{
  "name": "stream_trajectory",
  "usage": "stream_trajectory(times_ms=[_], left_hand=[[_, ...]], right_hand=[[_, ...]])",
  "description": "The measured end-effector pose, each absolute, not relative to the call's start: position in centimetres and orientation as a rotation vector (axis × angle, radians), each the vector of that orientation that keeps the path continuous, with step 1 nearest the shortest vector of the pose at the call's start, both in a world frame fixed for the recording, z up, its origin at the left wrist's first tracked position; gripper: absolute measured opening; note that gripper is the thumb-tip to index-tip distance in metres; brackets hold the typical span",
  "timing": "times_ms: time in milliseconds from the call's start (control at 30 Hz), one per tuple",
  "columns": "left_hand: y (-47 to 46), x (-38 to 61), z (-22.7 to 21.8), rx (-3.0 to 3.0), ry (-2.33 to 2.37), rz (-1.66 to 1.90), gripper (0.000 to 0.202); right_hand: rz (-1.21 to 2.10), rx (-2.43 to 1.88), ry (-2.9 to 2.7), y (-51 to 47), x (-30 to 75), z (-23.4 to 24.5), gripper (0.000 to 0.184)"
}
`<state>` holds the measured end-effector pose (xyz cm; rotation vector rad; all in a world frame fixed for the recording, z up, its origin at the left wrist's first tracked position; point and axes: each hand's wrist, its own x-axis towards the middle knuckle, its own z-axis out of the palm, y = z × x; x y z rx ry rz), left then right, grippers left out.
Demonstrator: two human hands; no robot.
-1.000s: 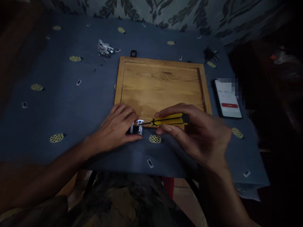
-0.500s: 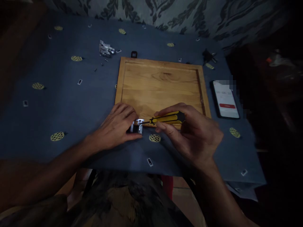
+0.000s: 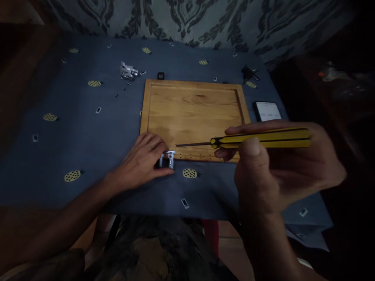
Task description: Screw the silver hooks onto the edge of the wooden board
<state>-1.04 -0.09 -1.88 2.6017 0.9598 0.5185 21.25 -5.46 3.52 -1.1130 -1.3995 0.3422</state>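
A wooden board [image 3: 193,113] with a raised rim lies on a blue patterned tablecloth [image 3: 88,128]. My left hand [image 3: 143,162] rests at the board's near left corner, fingers curled on a small silver metal fitting [image 3: 170,159]. My right hand [image 3: 281,168] is raised close to the camera and grips a yellow and black screwdriver [image 3: 258,138]. Its dark shaft points left, the tip hovering above the board a short way from the fitting.
More silver metal fittings [image 3: 128,71] and loose small screws lie at the back left. A phone [image 3: 267,111] with a lit screen lies right of the board. A black object [image 3: 248,72] sits at the back right. A patterned curtain hangs behind the table.
My right hand has lifted the screwdriver up and to the right, taking its tip off the fitting. My left hand stays on the fitting. The view has tilted slightly.
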Motion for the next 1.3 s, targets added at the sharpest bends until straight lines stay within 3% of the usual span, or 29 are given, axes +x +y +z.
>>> stream_trajectory(times_ms=[367, 1300], left_hand=[[-0.2, -1.1, -1.8, 2.598, 0.935, 0.552, 0.04], [-0.2, -1.0, -1.7, 2.644, 0.93, 0.557, 0.038]], right_hand=[[0.357, -1.126, -1.555, -6.0, 22.1, 0.8, 0.016], [0.39, -1.208, -1.59, -5.5, 21.4, 1.2, 0.01]])
